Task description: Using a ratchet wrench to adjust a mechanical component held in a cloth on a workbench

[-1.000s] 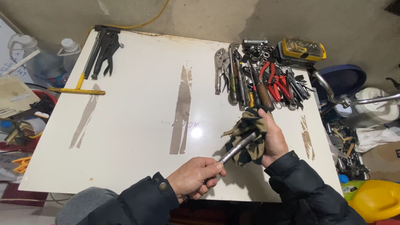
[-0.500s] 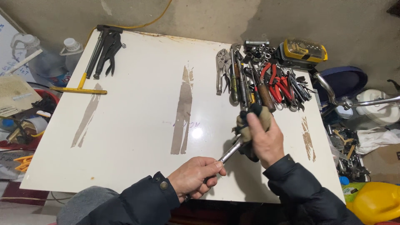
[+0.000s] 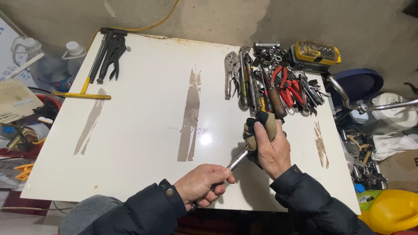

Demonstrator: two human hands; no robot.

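My left hand (image 3: 203,184) grips the handle end of a long metal tool (image 3: 237,160) held low over the white table's (image 3: 148,130) near edge. My right hand (image 3: 271,148) is closed around a dark and tan cloth (image 3: 261,126) wrapped over the tool's upper end, which is hidden by the cloth. Just beyond my right hand lies a pile of hand tools (image 3: 272,87): locking pliers, screwdrivers, red-handled pliers, sockets and wrenches.
A yellow and black bit case (image 3: 315,53) sits at the table's far right corner. Black long-handled tools (image 3: 109,54) and a yellow T-shaped tool (image 3: 82,93) lie at the far left. Clutter surrounds the table, with plastic bottles on the left and a yellow container (image 3: 392,211) on the right.
My right hand has closed the cloth around the tool's end and slid it up the shaft, away from my left hand. My left hand has held its grip in place.
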